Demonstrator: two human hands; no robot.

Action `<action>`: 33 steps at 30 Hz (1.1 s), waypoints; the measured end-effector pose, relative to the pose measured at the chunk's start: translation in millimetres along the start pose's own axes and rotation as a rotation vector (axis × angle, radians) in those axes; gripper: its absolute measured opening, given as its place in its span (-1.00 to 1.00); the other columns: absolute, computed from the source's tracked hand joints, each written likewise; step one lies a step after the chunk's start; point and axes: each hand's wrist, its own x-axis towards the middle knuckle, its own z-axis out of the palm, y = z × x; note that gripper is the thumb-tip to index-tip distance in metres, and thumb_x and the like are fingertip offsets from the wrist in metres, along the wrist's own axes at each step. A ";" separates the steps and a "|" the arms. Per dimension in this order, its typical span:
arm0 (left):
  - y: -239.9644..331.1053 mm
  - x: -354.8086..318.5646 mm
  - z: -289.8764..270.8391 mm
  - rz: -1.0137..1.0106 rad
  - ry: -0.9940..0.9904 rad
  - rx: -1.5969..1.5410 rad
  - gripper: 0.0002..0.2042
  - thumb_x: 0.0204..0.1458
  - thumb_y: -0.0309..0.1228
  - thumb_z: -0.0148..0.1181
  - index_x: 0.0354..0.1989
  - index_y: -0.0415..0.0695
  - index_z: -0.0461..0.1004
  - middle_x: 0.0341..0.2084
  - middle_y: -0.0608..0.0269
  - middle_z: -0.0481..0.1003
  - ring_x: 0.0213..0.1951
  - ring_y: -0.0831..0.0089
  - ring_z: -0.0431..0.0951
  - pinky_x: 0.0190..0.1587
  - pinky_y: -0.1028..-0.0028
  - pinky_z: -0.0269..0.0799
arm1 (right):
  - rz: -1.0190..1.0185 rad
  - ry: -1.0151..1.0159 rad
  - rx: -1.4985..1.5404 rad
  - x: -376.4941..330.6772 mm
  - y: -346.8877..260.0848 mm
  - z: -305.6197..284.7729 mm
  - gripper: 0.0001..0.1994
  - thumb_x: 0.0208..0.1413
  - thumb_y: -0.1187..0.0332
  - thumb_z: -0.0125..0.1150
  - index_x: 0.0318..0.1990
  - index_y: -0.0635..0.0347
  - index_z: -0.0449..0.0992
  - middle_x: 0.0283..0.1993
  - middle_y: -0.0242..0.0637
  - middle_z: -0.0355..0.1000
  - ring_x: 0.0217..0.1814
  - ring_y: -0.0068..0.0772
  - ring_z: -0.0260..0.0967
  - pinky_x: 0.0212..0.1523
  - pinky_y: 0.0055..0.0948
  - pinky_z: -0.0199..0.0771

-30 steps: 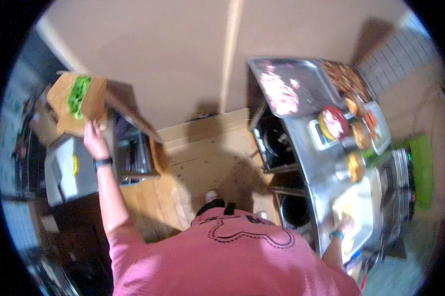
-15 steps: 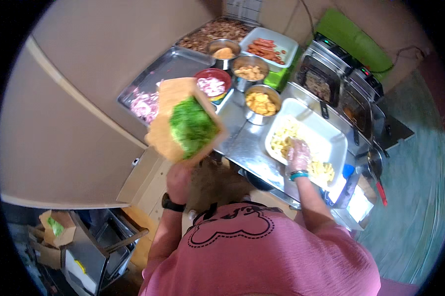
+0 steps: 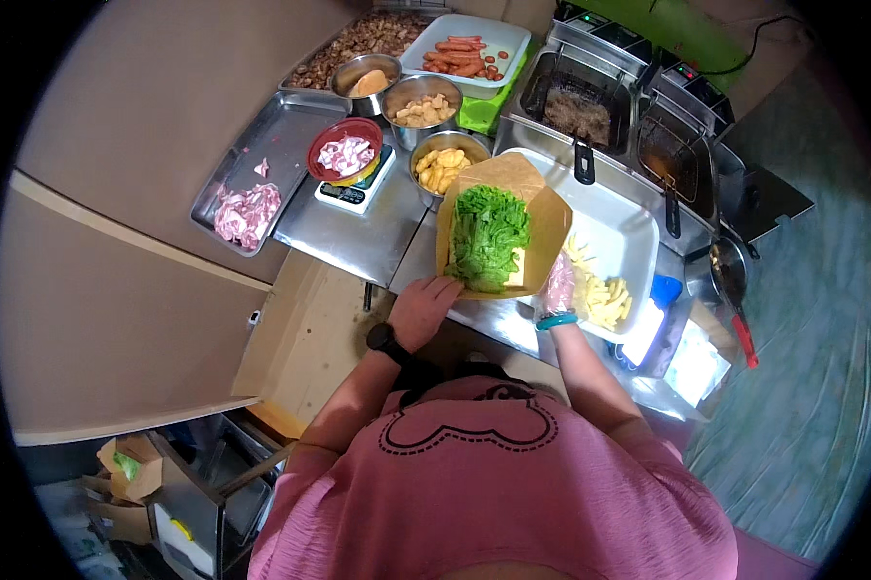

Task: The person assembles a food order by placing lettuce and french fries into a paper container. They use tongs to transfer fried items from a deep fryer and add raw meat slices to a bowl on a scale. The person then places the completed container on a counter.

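My left hand [image 3: 428, 307] grips the lower left rim of an opened brown paper food box [image 3: 547, 224], its fingers over the edge. Green lettuce [image 3: 489, 232] fills much of the box, with a pale patch beside it that I cannot make out. The box is held over the left part of a white tray [image 3: 648, 217] and hides some of it. Pale cut potato fries [image 3: 604, 302] lie at the tray's near end. My right hand [image 3: 557, 287], in a clear plastic glove, is at the box's right side beside the fries. Its fingers are largely hidden.
Left of the box are steel bowls of nuggets [image 3: 442, 170], a red bowl [image 3: 344, 150] of raw meat on a scale [image 3: 353, 193], and a metal tray [image 3: 290, 145]. Sausages [image 3: 459, 60] lie in a white tray behind. Two fryers [image 3: 580, 106] stand right; a red-handled pan [image 3: 728, 271] is near them.
My left hand has brought the box of lettuce rightward, from over the meat tray to over the white tray. My right hand has shifted slightly left, beside the box.
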 end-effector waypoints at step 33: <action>-55.0 7.1 31.4 -0.700 -0.098 -1.353 -0.57 0.08 -0.36 -0.15 0.11 -0.27 0.07 -0.05 0.17 0.26 -0.01 0.43 0.23 0.05 0.47 0.12 | -0.379 -0.143 -0.833 -46.6 -45.2 46.9 -0.57 -0.06 0.49 0.00 0.04 0.30 0.25 -0.11 -0.13 0.37 -0.08 -0.30 0.33 -0.04 -0.41 0.27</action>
